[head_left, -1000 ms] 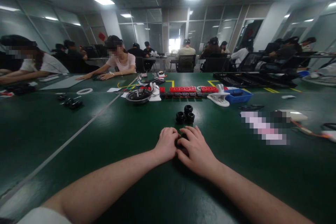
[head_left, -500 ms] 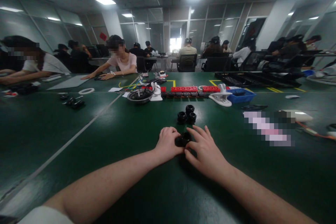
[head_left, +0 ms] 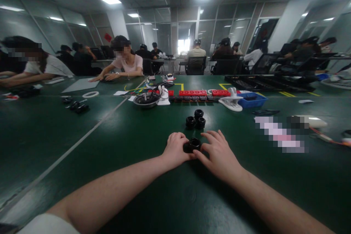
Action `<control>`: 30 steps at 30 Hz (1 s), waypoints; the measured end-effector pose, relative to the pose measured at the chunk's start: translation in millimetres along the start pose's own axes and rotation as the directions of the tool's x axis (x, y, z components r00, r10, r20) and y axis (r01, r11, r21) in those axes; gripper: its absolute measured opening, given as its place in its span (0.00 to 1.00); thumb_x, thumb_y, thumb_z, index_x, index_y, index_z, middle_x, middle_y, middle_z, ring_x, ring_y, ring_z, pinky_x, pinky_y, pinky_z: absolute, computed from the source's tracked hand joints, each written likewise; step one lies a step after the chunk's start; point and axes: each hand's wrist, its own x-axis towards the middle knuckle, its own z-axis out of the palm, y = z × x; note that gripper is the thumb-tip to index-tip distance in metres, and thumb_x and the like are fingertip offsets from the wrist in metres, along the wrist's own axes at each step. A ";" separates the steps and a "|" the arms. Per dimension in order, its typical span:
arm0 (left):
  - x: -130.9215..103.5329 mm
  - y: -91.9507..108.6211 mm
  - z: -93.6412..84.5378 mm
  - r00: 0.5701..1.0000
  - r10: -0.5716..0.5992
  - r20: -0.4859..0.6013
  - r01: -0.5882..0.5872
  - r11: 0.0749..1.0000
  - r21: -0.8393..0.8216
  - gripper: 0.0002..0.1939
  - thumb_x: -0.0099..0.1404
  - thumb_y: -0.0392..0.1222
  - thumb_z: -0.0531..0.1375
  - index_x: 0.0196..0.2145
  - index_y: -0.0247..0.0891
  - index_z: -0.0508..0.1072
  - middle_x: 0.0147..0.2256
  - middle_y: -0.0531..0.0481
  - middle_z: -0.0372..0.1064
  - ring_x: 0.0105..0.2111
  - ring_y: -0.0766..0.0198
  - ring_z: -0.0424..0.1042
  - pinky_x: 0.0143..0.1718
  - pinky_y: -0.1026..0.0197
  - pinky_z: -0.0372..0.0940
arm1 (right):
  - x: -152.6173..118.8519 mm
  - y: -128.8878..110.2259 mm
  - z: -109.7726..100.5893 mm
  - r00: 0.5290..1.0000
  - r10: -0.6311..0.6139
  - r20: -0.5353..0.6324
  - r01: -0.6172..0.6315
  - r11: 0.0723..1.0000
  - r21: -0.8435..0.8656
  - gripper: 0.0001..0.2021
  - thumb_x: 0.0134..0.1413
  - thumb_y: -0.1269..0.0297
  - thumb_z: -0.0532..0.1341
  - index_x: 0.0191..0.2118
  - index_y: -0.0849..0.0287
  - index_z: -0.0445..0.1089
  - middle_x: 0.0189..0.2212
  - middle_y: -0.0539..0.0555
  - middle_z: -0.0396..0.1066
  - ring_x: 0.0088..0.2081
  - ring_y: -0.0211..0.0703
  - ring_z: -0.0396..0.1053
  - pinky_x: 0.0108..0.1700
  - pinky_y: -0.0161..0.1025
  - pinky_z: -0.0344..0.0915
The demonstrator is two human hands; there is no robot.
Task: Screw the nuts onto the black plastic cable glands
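Note:
Near the middle of the green table (head_left: 131, 131) my left hand (head_left: 177, 148) grips a round black part (head_left: 194, 143) with a hollow top, fingers curled round its left side. My right hand (head_left: 218, 153) is at the part's right side; its thumb and index fingertip are at the rim, with the fingers spread and curved. Just beyond the hands, three similar black parts stand close together: one at the back (head_left: 199, 113), one at front left (head_left: 190, 122) and one at front right (head_left: 201, 123).
Farther back are a bowl of cables (head_left: 146, 99), a white stand (head_left: 163, 96), red power strips (head_left: 192, 93), a white clamp (head_left: 231, 99) and a blue tray (head_left: 252, 99). Black items (head_left: 78, 106) lie at left. Other people sit around.
My right hand has shifted slightly right, its fingers drawn back from the part's top, so more of the opening shows. My left hand has barely moved.

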 end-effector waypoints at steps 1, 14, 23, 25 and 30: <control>-0.1 0.1 -0.1 1.000 -0.001 0.000 0.001 1.000 -0.003 0.22 0.43 0.59 0.61 0.30 0.38 0.70 0.36 0.49 0.60 0.39 0.56 0.58 0.42 0.54 0.56 | 0.5 1.0 0.6 1.000 0.006 -0.003 -0.006 1.000 -0.004 0.18 0.52 0.54 0.52 0.25 0.59 0.72 0.44 0.59 0.65 0.51 0.53 0.55 0.55 0.55 0.43; -2.8 2.1 0.6 0.999 0.042 -0.025 -0.042 0.999 -0.002 0.23 0.41 0.60 0.62 0.29 0.40 0.70 0.36 0.49 0.59 0.39 0.57 0.57 0.42 0.54 0.56 | 3.6 1.5 1.2 0.999 0.035 0.025 -0.035 0.999 0.004 0.20 0.55 0.53 0.47 0.27 0.61 0.68 0.27 0.57 0.64 0.34 0.46 0.60 0.37 0.42 0.57; -3.3 6.3 -2.7 0.995 0.097 -0.003 -0.097 0.995 0.017 0.18 0.44 0.54 0.62 0.28 0.38 0.70 0.35 0.49 0.60 0.38 0.58 0.57 0.42 0.54 0.56 | 5.4 -1.9 4.9 0.995 0.083 0.059 -0.083 0.997 -0.005 0.21 0.48 0.46 0.53 0.27 0.61 0.67 0.27 0.57 0.66 0.32 0.47 0.60 0.34 0.42 0.56; -3.5 6.8 -2.6 0.994 0.109 -0.002 -0.109 0.994 0.021 0.17 0.44 0.53 0.62 0.28 0.38 0.70 0.35 0.49 0.59 0.38 0.58 0.57 0.42 0.54 0.56 | 5.9 -4.2 5.2 0.993 0.099 0.064 -0.100 0.995 0.006 0.19 0.48 0.48 0.53 0.27 0.61 0.67 0.27 0.57 0.66 0.33 0.47 0.61 0.34 0.42 0.56; -3.8 7.8 -2.8 0.994 0.114 0.001 -0.114 0.993 0.027 0.16 0.44 0.50 0.63 0.28 0.38 0.70 0.35 0.49 0.59 0.39 0.57 0.57 0.42 0.55 0.56 | 6.2 -10.7 5.8 0.989 0.130 0.067 -0.137 0.985 0.104 0.13 0.49 0.57 0.55 0.32 0.63 0.67 0.30 0.58 0.68 0.35 0.47 0.62 0.36 0.41 0.57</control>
